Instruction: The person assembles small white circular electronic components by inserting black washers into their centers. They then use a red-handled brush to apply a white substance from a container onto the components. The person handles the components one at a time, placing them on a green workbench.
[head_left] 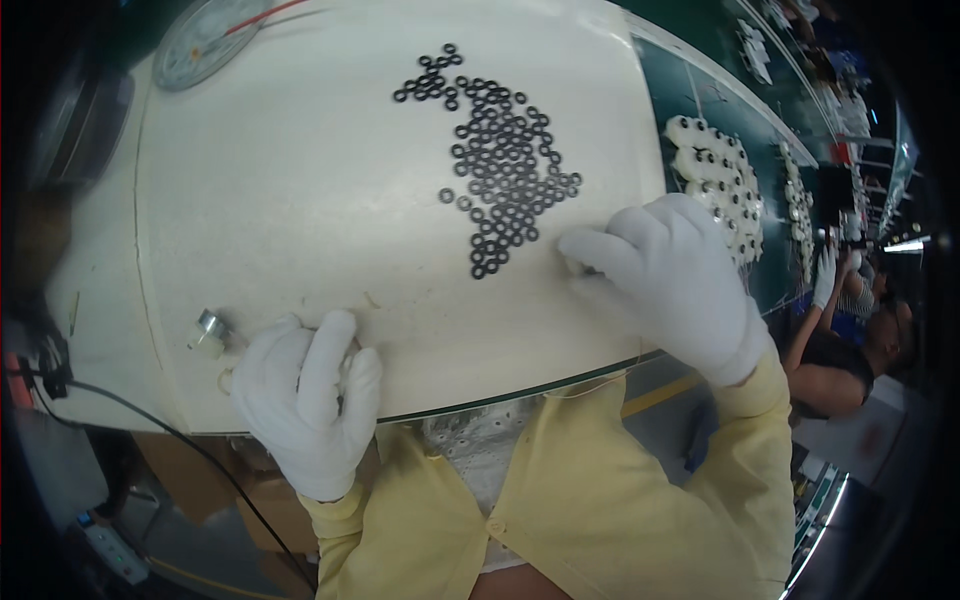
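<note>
Both of my hands wear white gloves. My left hand (305, 400) is at the table's near edge with its fingers curled in; whatever it grips is hidden by the glove. Beside it, to the left, lies a small silvery metal cylinder with a pale end (212, 326). My right hand (665, 280) hovers by the right edge, thumb and fingers pinched around something small that I cannot make out. Between the hands and farther off, many small black rings (500, 150) lie in a loose flat cluster on the white tabletop (300, 200). The right fingertips are just right of the cluster's near end.
At the right, white parts with dark round centres (715, 185) stand in rows on a green surface. A clear round dish (205, 45) sits far left. A black cable (190, 440) runs past the left corner. Another person (850, 350) works at the far right.
</note>
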